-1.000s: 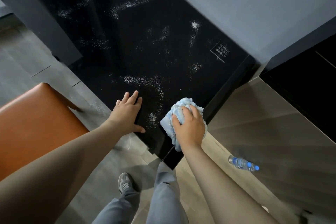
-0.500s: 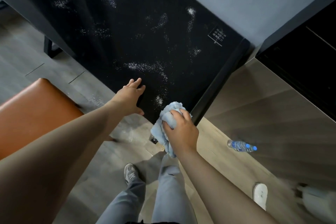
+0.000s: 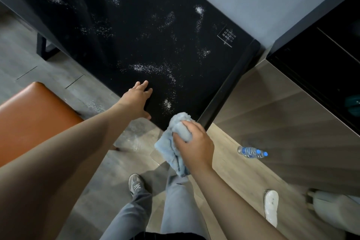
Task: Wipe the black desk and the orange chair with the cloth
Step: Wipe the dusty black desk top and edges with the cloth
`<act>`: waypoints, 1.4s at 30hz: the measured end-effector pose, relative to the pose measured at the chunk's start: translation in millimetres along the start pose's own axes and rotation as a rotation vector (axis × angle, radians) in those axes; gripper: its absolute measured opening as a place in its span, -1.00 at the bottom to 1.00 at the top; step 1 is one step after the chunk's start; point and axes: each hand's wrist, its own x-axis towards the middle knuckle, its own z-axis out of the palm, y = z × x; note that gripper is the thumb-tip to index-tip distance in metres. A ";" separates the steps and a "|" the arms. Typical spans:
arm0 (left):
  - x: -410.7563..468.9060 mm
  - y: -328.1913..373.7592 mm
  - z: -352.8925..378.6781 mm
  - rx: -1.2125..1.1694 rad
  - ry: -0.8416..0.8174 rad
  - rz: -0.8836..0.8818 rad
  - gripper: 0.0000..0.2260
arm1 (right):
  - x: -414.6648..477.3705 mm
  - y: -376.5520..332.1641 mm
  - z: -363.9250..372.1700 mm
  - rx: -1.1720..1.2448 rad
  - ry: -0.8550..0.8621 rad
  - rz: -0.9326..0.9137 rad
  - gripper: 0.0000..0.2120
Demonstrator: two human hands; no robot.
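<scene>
The black desk [image 3: 136, 35] fills the upper middle of the view, streaked with patches of white powder. My left hand [image 3: 137, 99] rests flat on its near edge with the fingers straight. My right hand [image 3: 194, 144] grips a crumpled light blue cloth [image 3: 171, 146] just off the desk's near corner, above the floor, and the cloth hangs down below the hand. The orange chair [image 3: 37, 119] stands at the left, partly hidden by my left arm.
A water bottle [image 3: 252, 152] lies on the wooden floor at the right. A white slipper [image 3: 271, 206] and a white object [image 3: 335, 214] lie at the lower right. A dark cabinet [image 3: 321, 64] stands to the right of the desk. White powder dusts the floor below the desk edge.
My right hand has drawn the cloth back off the desk's near corner toward me. My left hand has stayed on the desk edge. The view has shifted back, showing more floor.
</scene>
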 end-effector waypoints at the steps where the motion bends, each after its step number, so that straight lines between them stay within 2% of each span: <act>1: 0.0 0.1 -0.6 0.000 -0.003 0.000 -0.06 | 6.4 -0.3 -6.5 0.004 0.025 0.012 -0.67; 7: -7.0 2.8 -4.6 0.026 -0.036 -0.001 -0.08 | 59.2 1.1 -48.7 0.048 0.149 0.069 -0.66; 10: -11.1 6.5 -11.1 0.010 -0.060 -0.011 -0.19 | 86.1 4.3 -65.0 0.048 0.175 0.083 -0.67; 13: -12.0 10.9 -21.0 -0.014 0.001 -0.020 -0.31 | 113.3 7.9 -76.9 0.034 0.184 0.068 -0.68; 17: -1.3 23.7 -38.9 -0.023 0.050 -0.003 -0.31 | 152.6 16.1 -90.4 0.030 0.198 0.063 -0.69; 24: 39.7 50.5 -79.9 -0.065 0.103 -0.026 -0.38 | 243.5 29.1 -108.5 0.000 0.166 0.041 -0.55; 30: 95.1 77.3 -91.2 -0.026 0.041 -0.098 -0.34 | 329.0 49.9 -130.1 -0.027 0.171 0.026 -0.47; 36: 144.5 90.8 -86.7 0.001 -0.020 -0.224 -0.15 | 412.0 72.3 -137.5 -0.061 0.164 0.010 -0.50; 42: 178.6 97.8 -86.1 -0.008 -0.021 -0.280 -0.07 | 479.8 90.9 -133.7 -0.073 0.176 -0.006 -0.48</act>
